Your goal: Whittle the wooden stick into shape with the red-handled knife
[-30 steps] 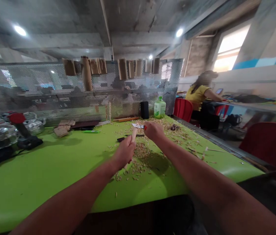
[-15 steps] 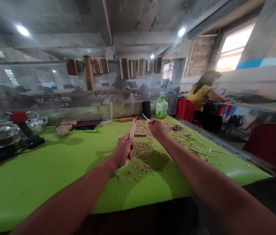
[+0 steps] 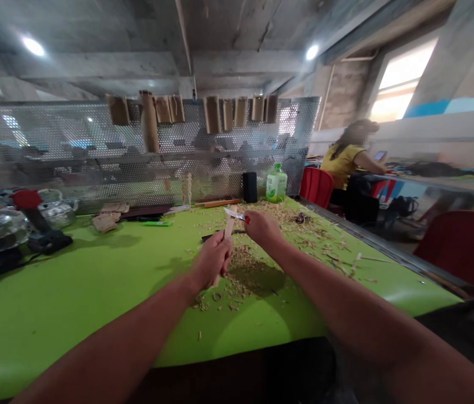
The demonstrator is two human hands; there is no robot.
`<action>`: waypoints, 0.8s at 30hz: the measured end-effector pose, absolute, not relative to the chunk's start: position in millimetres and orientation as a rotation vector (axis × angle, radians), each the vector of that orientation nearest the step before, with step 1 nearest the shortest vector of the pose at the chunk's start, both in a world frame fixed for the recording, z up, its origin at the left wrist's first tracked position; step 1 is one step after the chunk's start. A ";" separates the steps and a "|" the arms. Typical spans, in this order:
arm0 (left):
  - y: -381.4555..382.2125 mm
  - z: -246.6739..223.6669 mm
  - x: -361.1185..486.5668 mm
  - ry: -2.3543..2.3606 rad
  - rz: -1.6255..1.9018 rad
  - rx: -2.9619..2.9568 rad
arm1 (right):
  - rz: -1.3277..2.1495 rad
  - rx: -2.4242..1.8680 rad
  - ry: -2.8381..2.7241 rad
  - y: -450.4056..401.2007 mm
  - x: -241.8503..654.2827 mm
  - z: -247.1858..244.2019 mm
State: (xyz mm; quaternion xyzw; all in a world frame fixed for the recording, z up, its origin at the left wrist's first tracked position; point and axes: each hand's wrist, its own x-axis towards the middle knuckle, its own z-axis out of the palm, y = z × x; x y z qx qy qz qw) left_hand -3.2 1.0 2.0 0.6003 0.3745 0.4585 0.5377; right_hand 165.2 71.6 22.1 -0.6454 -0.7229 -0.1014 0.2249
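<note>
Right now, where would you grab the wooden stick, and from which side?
Probably the lower end of the wooden stick, coming from the near side: it pokes out below the left hand, while the upper end sits beside the knife in the right hand.

Wood shavings (image 3: 243, 264) lie mid-tabletop (image 3: 93, 314); a plastic bottle (image 3: 276, 185) stands at the far edge, before a perforated metal screen (image 3: 136, 163) (paper sleeves (image 3: 163, 109) hang on it). Beyond the right edge sits a chair (image 3: 316, 188), a seated person (image 3: 346, 163) farther on.
</note>
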 end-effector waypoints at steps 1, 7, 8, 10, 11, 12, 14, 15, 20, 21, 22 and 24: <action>0.3 2.7 -3.6 0.884 1.090 1.423 | -0.283 -1.778 -1.998 71.7 164.5 21.7; -15.6 12.5 -5.4 0.875 1.040 1.437 | -0.238 -1.782 -1.937 87.0 177.8 22.4; -20.5 13.9 -4.8 0.863 1.008 1.466 | -0.166 -1.861 -1.863 92.7 189.0 23.8; -28.7 15.6 -2.7 0.807 0.942 1.521 | 0.036 -2.092 -1.616 104.2 218.4 26.5; -30.7 15.9 -1.7 0.772 0.927 1.529 | 0.081 -2.163 -1.516 109.0 233.8 27.2; -30.8 16.1 -0.8 0.744 0.935 1.511 | 0.089 -2.194 -1.430 112.8 247.2 27.4; -25.3 16.3 -0.7 0.734 0.999 1.429 | 0.046 -2.140 -1.361 116.9 261.5 26.1; -20.7 16.4 -1.7 0.747 1.030 1.385 | 0.028 -2.096 -1.374 117.6 261.0 24.6; -2.3 16.7 -11.3 0.784 1.078 1.252 | 0.036 -1.831 -1.644 112.7 212.0 13.4; -1.2 16.7 -12.7 0.775 1.087 1.247 | 0.035 -1.775 -1.687 111.0 202.7 11.3; -0.8 16.5 -13.5 0.763 1.092 1.249 | 0.037 -1.715 -1.728 109.2 195.6 9.4; -0.6 15.7 -14.0 0.746 1.108 1.258 | 0.055 -1.592 -1.791 106.4 188.3 5.7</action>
